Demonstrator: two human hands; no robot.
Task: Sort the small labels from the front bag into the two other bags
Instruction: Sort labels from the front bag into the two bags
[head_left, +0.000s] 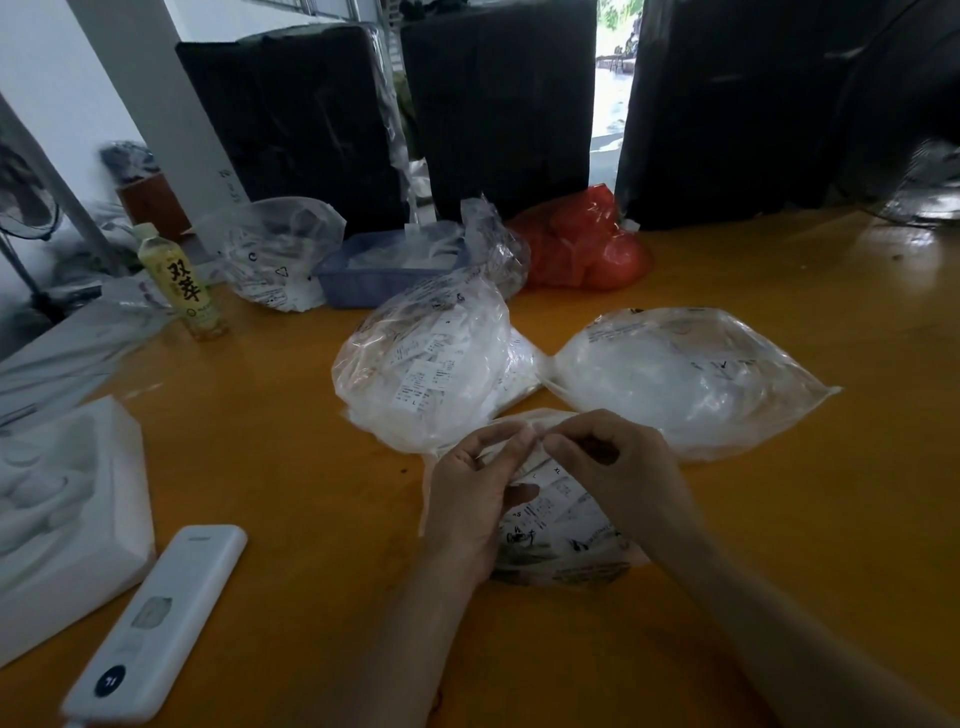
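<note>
Two hands at lower centre, both over the front bag (563, 530), one clear bag of small white labels lying on the orange table (291, 493). Left hand (470, 499) curls around the bag's left edge, fingertips pinching the plastic at its top. Right hand (615, 467) pinches the same top edge, fingers curled, tips nearly touching the left's. Cannot tell whether a single label is between the fingers.

Two more clear bags just behind, mid-frame: left bag (423, 374) bulging, printed labels visible through it; right bag (691, 374) flatter, holding white stuff, lying just beside the left one.

Further back, upper centre: one blue tray (363, 283) with white pieces in it, one red bag (587, 241) to its right, one more clear bag (275, 249) to its left, one crumpled clear bag (493, 244) between tray and red bag. One yellow drink bottle (182, 280) upright at left. Three black wrapped blocks (498, 109) along the back.

Lower left: one white remote (156, 623), one white foam tray (62, 509) beside it.
</note>
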